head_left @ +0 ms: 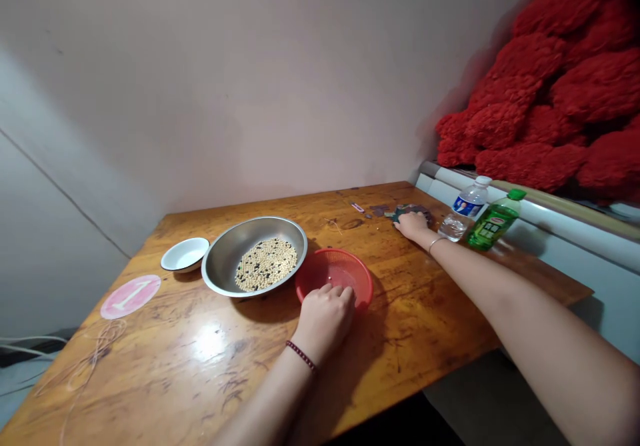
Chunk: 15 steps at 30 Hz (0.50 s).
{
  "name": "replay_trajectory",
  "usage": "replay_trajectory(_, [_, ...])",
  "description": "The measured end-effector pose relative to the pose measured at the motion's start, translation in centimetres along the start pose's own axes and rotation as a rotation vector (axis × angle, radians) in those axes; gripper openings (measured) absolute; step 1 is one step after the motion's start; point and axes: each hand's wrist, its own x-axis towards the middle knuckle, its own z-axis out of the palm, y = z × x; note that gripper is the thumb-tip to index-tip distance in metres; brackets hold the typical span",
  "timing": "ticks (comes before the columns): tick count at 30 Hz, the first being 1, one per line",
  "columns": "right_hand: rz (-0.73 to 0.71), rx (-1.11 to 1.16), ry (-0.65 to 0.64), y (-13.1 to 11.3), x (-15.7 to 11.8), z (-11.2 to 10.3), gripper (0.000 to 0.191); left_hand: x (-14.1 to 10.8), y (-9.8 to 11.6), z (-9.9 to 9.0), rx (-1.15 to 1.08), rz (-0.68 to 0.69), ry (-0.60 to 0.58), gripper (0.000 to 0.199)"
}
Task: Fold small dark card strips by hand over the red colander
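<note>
"Your right forearm (525,313) comes in big and close from the head view, running just beside the clear bottle (457,216) and the green bottle (493,225). An outward swing of that elbow could topple either one!"

"And the hand at the end of it?"

"Your right hand (413,224) lies palm down on small dark pieces (424,211) at the far side of the table (400,319). I can't tell whether its fingers pinch any; a quick drag might scatter them."

"Over to your left hand (327,309), then!"

"Curled, fingers over the near rim of the red basket (371,286). Whether they grip anything is hidden. Lean hard there and the basket could tip, rolling out the few tiny bits inside."

"What sits alongside?"

"Right beside it, the steel basin (219,266), with pale beans (267,264) and dark ones mixed. Shove the basket sideways and it could push the basin into the white bowl (185,255). Your eyes have two far-apart spots to cover, so a slip at either could go unseen."
</note>
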Motion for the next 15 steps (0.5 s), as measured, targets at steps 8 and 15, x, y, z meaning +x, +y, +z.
replay_trajectory(8, [-0.065, 0.052, -0.021, 1.8, -1.0, -0.9, 0.031, 0.0, 0.3, -0.2, -0.016, 0.012, -0.042, 0.020])
replay_trajectory(15, [-0.106, 0.112, 0.030, 2.0, -1.3, -1.4, 0.024, -0.1, 0.3, 0.1, -0.014, 0.008, -0.039, 0.020])
